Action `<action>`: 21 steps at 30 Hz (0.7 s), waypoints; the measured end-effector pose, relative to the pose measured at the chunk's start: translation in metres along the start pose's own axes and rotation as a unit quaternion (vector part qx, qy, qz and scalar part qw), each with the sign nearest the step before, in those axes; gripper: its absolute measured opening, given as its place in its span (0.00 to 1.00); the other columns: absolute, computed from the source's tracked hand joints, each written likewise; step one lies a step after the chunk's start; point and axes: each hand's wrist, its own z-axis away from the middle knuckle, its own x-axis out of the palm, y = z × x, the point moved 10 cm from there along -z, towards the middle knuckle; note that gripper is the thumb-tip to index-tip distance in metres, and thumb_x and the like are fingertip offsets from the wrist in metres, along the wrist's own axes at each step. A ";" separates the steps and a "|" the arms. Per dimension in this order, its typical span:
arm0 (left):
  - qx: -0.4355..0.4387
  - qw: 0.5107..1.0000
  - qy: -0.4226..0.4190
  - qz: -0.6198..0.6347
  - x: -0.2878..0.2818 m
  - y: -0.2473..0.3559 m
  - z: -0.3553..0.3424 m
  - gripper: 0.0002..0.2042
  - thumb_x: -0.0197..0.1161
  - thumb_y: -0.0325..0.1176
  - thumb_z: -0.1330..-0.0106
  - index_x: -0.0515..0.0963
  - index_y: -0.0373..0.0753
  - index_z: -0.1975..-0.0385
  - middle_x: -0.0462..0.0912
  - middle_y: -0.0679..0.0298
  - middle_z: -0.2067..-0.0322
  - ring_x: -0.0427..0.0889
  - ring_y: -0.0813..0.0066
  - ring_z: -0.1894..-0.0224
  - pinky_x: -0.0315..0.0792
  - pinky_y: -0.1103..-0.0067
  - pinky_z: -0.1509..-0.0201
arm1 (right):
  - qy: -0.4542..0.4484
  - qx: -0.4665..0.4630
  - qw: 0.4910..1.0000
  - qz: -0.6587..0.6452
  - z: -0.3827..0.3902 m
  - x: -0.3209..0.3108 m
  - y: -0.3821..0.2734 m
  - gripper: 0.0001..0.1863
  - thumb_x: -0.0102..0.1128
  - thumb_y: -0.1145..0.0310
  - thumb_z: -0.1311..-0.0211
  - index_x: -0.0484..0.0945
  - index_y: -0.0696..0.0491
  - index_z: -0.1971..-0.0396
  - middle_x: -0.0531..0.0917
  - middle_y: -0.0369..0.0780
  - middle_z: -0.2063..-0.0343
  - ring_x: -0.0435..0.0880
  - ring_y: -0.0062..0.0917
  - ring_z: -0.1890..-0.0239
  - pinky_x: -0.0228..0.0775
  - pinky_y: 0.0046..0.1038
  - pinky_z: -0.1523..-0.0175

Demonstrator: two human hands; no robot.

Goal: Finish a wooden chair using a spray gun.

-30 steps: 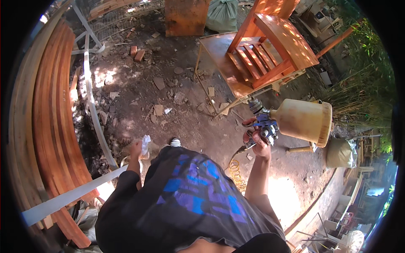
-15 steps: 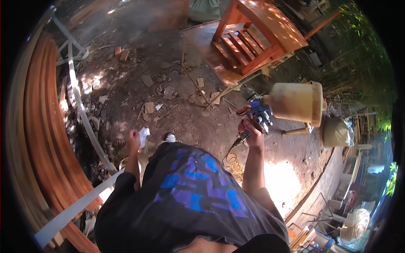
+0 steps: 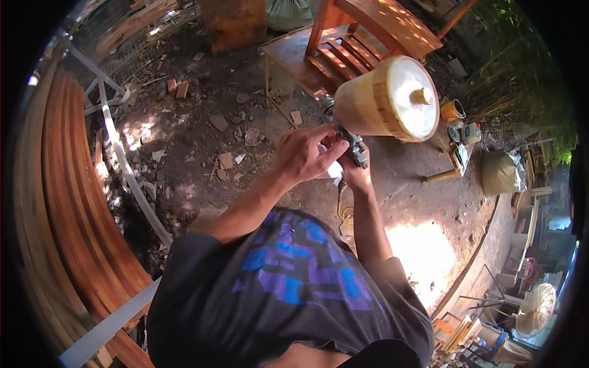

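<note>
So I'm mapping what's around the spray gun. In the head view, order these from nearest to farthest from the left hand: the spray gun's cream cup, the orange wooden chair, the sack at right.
1. Cream cup, just right of the left hand.
2. Orange wooden chair, above, beyond the cup.
3. Sack, far right on the ground.

A dark, almost black T-shirt is being worn, with short sleeves that are ending above the elbows. Across its front a large blocky print in blue and purple is being shown. Both forearms are being left bare, and no gloves, watch or rings are being seen on the left hand. Little of the right hand is being shown.
</note>
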 end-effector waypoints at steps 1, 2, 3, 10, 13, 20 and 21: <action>0.003 1.000 -0.007 -0.002 0.003 0.002 -0.001 0.18 0.65 0.50 0.34 0.82 0.39 0.67 0.87 0.59 0.75 0.88 0.60 0.71 0.79 0.68 0.64 | 0.011 -0.004 1.000 -0.001 0.000 -0.001 -0.001 0.19 0.67 0.70 0.35 0.77 0.59 0.47 0.86 0.40 0.55 0.84 0.24 0.54 0.77 0.29 0.48; 0.007 1.000 0.005 -0.016 0.002 0.003 -0.002 0.17 0.66 0.49 0.35 0.82 0.39 0.68 0.87 0.59 0.74 0.88 0.59 0.71 0.79 0.67 0.65 | 0.003 -0.001 1.000 -0.007 0.001 0.001 -0.002 0.19 0.65 0.71 0.35 0.77 0.60 0.46 0.86 0.40 0.54 0.84 0.24 0.53 0.78 0.29 0.47; -0.001 0.999 0.006 -0.035 0.003 0.001 -0.002 0.17 0.67 0.48 0.35 0.82 0.39 0.68 0.87 0.59 0.74 0.88 0.59 0.71 0.78 0.67 0.65 | -0.006 0.003 1.000 -0.015 0.002 0.003 -0.002 0.19 0.64 0.73 0.34 0.76 0.60 0.45 0.85 0.41 0.53 0.84 0.25 0.53 0.78 0.29 0.47; 0.041 0.996 -0.013 -0.078 0.013 0.007 -0.002 0.13 0.70 0.42 0.40 0.82 0.39 0.67 0.87 0.60 0.73 0.87 0.58 0.71 0.80 0.67 0.65 | -0.006 0.009 0.999 -0.048 0.008 0.004 -0.012 0.20 0.57 0.80 0.33 0.74 0.60 0.42 0.85 0.41 0.52 0.84 0.26 0.50 0.78 0.29 0.42; 0.069 0.994 -0.001 -0.084 0.016 0.013 0.000 0.12 0.71 0.41 0.41 0.82 0.40 0.67 0.87 0.60 0.72 0.87 0.59 0.71 0.80 0.68 0.65 | 0.014 -0.003 0.999 -0.035 0.010 -0.003 -0.012 0.20 0.56 0.80 0.35 0.75 0.60 0.43 0.85 0.41 0.52 0.84 0.26 0.50 0.77 0.29 0.43; 0.103 0.989 0.057 -0.095 0.011 0.022 0.003 0.12 0.74 0.38 0.46 0.83 0.40 0.67 0.87 0.61 0.71 0.87 0.61 0.70 0.79 0.69 0.66 | 0.022 -0.023 0.998 -0.048 0.012 -0.011 -0.008 0.19 0.55 0.79 0.37 0.77 0.59 0.46 0.85 0.40 0.54 0.84 0.24 0.53 0.77 0.28 0.46; 0.103 0.988 0.055 -0.100 0.012 0.022 0.003 0.12 0.74 0.38 0.46 0.83 0.40 0.67 0.87 0.62 0.71 0.87 0.61 0.70 0.79 0.69 0.66 | 0.027 -0.034 0.998 -0.040 0.012 -0.011 -0.010 0.19 0.55 0.79 0.37 0.77 0.59 0.46 0.85 0.40 0.55 0.84 0.25 0.53 0.77 0.29 0.46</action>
